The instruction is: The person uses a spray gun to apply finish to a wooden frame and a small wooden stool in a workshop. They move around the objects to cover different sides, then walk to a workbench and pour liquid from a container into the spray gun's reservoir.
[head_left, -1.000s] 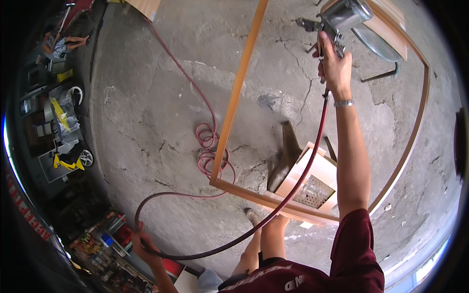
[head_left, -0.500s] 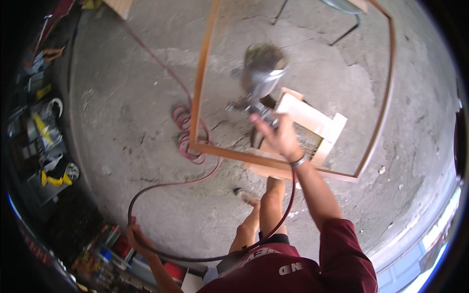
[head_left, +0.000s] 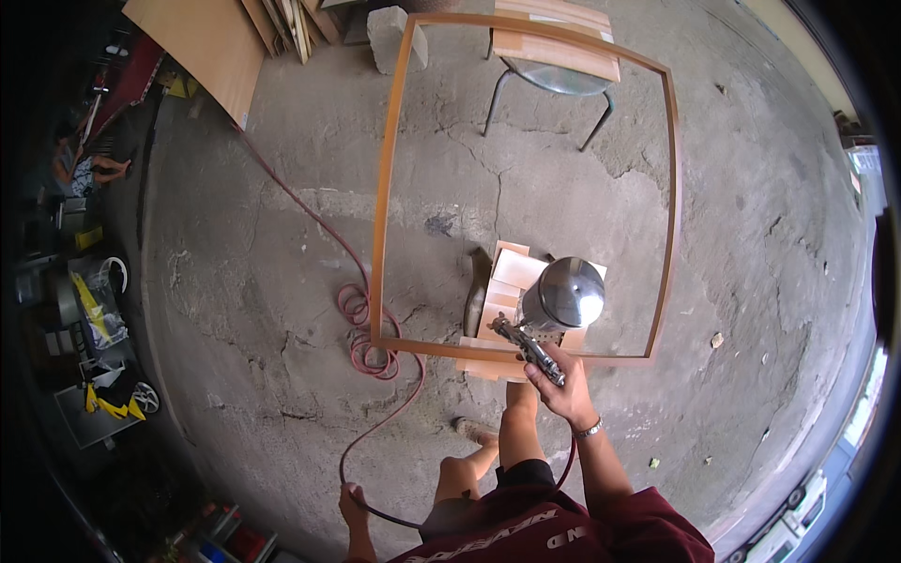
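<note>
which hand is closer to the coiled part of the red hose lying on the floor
Left. The left hand holds the red hose low down, its line running straight up to the coil. The right hand holds the spray gun, off to the coil's right by the wooden frame.

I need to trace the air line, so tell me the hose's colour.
The hose is dark red, clearest in the head view, running across the grey concrete floor.

Cracked concrete floor [head_left: 235, 281] (sunlit), metal stool [head_left: 554, 80] beyond.
</note>
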Demonstrator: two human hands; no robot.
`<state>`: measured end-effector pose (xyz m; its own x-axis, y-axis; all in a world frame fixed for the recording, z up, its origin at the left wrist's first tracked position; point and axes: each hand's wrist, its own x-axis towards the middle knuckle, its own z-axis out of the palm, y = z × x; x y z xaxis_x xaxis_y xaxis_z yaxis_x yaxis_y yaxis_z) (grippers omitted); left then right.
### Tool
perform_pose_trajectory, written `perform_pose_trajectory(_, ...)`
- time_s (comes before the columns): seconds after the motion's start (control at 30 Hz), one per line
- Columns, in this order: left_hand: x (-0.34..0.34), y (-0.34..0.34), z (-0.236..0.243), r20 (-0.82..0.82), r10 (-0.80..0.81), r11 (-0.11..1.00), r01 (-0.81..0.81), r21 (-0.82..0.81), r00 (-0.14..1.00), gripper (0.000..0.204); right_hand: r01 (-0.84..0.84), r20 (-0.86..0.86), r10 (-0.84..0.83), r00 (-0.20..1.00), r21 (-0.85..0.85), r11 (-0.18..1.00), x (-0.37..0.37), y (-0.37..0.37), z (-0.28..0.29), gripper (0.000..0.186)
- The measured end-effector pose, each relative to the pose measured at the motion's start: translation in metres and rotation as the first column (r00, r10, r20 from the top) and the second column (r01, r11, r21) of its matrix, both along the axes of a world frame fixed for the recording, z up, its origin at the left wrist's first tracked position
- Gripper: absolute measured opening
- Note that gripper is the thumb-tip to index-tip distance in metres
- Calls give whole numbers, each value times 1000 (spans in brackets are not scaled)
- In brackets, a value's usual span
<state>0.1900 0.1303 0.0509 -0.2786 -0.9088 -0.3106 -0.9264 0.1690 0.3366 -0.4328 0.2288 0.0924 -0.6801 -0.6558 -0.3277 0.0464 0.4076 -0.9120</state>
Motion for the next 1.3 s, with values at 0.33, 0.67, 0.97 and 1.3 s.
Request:
perform_pose_trajectory(0.33,4,8,-6,73,157,983,-163,81,985,23,215,93,-208,974,-71,974,-40,-22,96,28)
perform_pose_trajectory(0.67,6,-196,-73,-360,46,994,-8,106,932,12,481,-190,-497,847,-126,868,53,-83,186,35)
perform_pose_trajectory(0.97,-14,-403,-59,-511,775,569,-60,820,371,21,688,-294,-703,647,-171,705,160,-89,271,39)
perform_pose_trajectory(1.3,50,-315,-70,-91,-90,922,118,369,992,39,769,-419,-778,468,-240,592,203,-34,285,30)
